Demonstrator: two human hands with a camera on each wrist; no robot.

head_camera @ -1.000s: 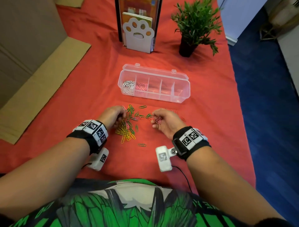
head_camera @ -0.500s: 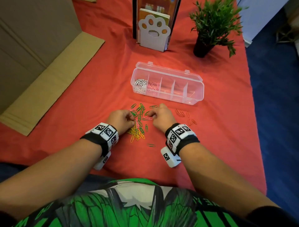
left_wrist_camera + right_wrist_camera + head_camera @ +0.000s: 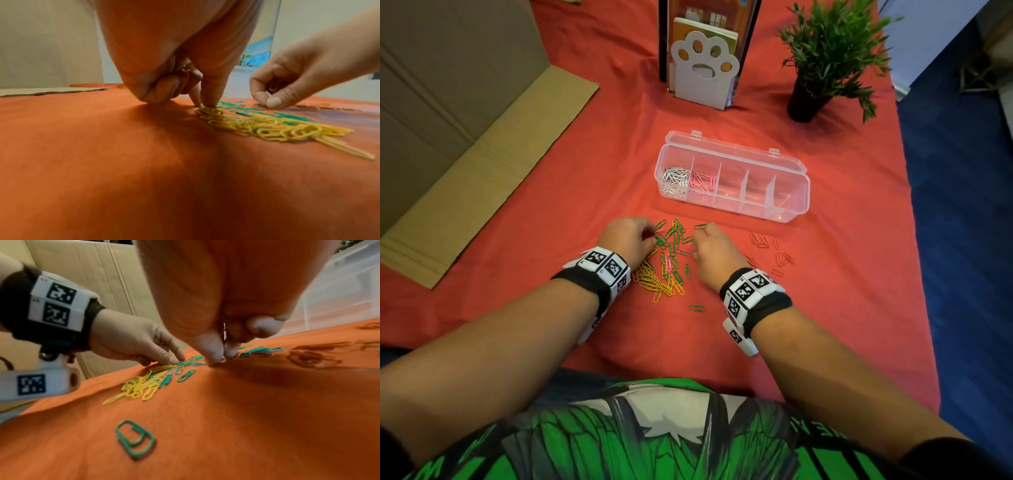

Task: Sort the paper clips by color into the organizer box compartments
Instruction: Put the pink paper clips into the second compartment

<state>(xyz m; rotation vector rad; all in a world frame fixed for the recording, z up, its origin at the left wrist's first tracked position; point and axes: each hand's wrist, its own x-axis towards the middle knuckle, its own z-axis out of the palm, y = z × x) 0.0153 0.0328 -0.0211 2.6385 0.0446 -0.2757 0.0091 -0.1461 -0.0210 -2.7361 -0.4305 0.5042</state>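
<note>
Over the loose paper clips (image 3: pixel 671 260), the left hand (image 3: pixel 628 240) at 9 o'clock presses pinched fingertips (image 3: pixel 209 100) onto the yellow clips (image 3: pixel 267 128), the right hand (image 3: pixel 714 253) at 3 o'clock pinches a clip off the cloth, and the organizer box (image 3: pixel 784 209) sits at 1 o'clock.

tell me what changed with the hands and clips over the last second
The right hand moved left into the mixed pile, fingertips now picking at clips beside the green clips. The left hand stayed at the pile's left edge, fingertips on the yellow clips. The organizer box holds the same white and pink clips.
</note>
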